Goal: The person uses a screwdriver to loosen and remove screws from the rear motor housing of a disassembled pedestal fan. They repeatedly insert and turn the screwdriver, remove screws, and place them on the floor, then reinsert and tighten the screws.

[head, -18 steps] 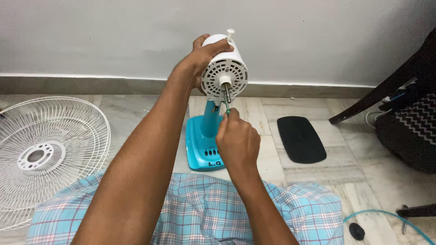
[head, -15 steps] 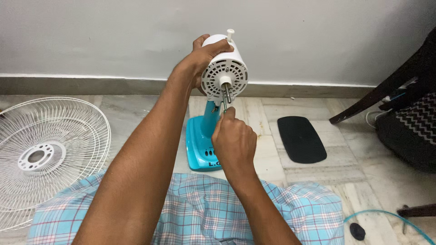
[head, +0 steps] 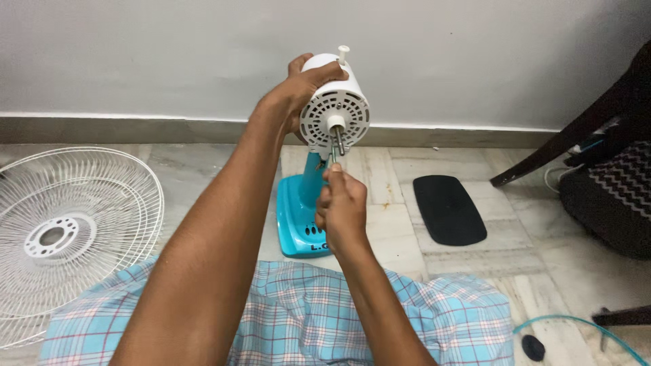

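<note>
Fan motor gripped by left hand, right hand just below shaft

The fan's blue stand is partly hidden behind the right hand. The tool in that hand is mostly covered. The wire grille is cut off at the left edge.

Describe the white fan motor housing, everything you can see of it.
The white motor housing looks like plastic: rounded, with a vented front face, a metal shaft pointing toward the camera and a small knob on top. It sits upright on a turquoise stand. The left hand grips its top and side; the right hand is just below the shaft.
</note>
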